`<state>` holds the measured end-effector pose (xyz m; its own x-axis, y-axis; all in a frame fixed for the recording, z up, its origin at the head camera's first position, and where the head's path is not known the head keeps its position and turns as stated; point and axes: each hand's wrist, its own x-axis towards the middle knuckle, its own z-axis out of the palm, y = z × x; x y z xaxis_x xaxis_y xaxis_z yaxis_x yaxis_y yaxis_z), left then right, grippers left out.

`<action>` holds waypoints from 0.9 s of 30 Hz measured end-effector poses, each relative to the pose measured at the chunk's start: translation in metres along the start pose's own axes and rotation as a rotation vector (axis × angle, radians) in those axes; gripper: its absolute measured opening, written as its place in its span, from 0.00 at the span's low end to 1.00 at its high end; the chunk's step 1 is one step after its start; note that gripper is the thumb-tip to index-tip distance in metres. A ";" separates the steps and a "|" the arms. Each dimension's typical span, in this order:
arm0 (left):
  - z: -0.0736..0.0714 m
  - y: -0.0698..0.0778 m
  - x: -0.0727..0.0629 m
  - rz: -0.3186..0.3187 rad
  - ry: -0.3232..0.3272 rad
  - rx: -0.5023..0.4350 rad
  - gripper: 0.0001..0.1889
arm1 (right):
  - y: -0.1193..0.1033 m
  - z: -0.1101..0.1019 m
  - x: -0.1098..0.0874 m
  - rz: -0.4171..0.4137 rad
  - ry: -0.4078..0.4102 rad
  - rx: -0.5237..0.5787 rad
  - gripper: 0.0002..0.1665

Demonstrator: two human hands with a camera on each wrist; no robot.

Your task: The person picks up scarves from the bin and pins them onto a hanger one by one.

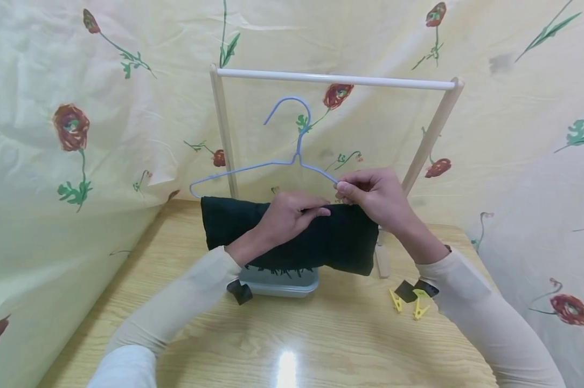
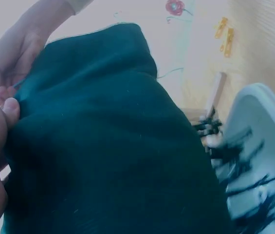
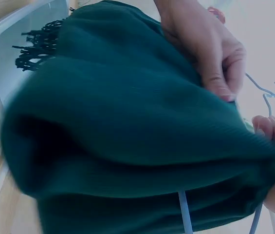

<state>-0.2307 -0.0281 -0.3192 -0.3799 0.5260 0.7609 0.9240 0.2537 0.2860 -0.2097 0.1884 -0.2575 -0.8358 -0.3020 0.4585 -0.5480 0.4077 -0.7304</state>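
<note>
A dark green scarf (image 1: 345,237) with a fringed end hangs folded over the lower part of a light blue wire clothes hanger (image 1: 299,145). My left hand (image 1: 292,215) pinches the scarf's upper edge near the middle, thumb in front. With thumb and fingertips, my right hand (image 1: 376,194) grips the hanger's right sloping arm, just above the cloth. The right wrist view shows the scarf's layered end, with hanger wire (image 3: 185,212) emerging below a fold. The hanger's bottom bar is mostly hidden by the cloth.
A rack with a white rail (image 1: 335,78) and wooden posts stands behind the hanger. Beneath the scarf, a pale plastic tub (image 1: 282,290) sits on the wooden table (image 1: 321,339), the fringe (image 2: 254,185) hanging over it. Yellow clothespins (image 1: 395,300) lie at right, near my right wrist.
</note>
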 end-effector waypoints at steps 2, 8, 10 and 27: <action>-0.003 -0.002 0.002 0.014 0.017 -0.016 0.11 | 0.000 0.001 0.000 -0.001 -0.008 -0.006 0.08; -0.007 -0.005 0.005 -0.015 0.004 -0.045 0.13 | 0.000 0.002 0.000 0.026 -0.020 0.006 0.09; -0.006 -0.006 0.005 -0.019 -0.006 -0.048 0.12 | 0.000 0.002 0.000 0.036 -0.023 0.020 0.09; 0.009 0.000 0.004 -0.146 -0.208 0.025 0.15 | -0.002 0.004 0.001 0.059 -0.017 0.096 0.10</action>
<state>-0.2322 -0.0190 -0.3216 -0.5120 0.6374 0.5758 0.8585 0.3578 0.3674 -0.2090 0.1839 -0.2574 -0.8652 -0.2950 0.4055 -0.4918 0.3408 -0.8013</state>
